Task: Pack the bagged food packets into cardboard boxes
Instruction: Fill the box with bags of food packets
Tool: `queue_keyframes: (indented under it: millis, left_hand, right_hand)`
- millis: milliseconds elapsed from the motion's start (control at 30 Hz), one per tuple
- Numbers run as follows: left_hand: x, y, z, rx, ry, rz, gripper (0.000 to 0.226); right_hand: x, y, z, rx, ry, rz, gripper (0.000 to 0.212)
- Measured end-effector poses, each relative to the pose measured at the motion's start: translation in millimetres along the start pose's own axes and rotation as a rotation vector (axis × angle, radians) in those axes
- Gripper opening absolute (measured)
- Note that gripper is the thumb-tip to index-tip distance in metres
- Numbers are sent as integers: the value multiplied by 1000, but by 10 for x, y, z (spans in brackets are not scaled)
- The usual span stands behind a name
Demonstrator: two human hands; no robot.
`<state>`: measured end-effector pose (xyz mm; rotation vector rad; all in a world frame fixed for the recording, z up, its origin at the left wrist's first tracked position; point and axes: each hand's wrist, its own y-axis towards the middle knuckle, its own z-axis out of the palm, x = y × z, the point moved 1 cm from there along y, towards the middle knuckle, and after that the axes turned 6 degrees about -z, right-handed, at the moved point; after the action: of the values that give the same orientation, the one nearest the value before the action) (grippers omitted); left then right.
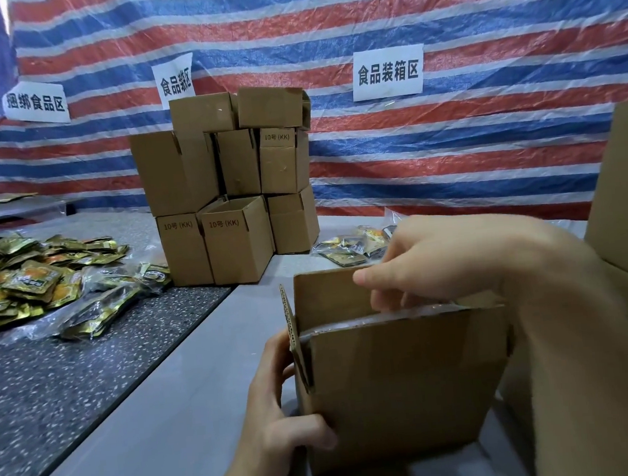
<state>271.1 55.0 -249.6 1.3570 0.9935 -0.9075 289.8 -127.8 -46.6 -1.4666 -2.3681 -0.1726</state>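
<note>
- The cardboard box [399, 381] was stood upright on the grey table [167, 399], its top flaps raised. It was gripped at its left edge by the left hand [281, 409], with the thumb laid on the front face and the fingers wrapped round the corner.
- The right hand [438, 262] was lowered over the open top, fingers bent down onto the bagged packets [368, 322]. Only a clear plastic rim of these was seen at the mouth. Whether the bag was pinched or merely pressed could not be told.
- The step was judged to be seating the bag inside. It would be done well if the box were braced by the left hand, the plastic pushed down evenly below the fold lines, and no film left trapped under a flap.
- Further bags [351, 248] were seen beyond the right hand, loose packets [26, 283] on the dark counter [54, 389], and stacked boxes [226, 192] behind.
</note>
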Motion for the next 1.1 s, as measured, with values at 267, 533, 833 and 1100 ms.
queue_keyframes:
  millis: [267,533,833,1100]
  left_hand:
    - [61,5,-20,-6,-41,-4,103]
    - [74,22,-43,-38,-63,-37,105]
    - [-97,-50,-55,-55,-139,-87,94]
    - [-432,-467,217,-163,133,-159,93]
  right_hand:
    - [-54,414,268,195,-85,37,39]
    - [-181,618,423,98,27,-47,38]
    - [72,135,469,-810,290,-138,44]
    - [-99,-563,650,-601,295,70,26]
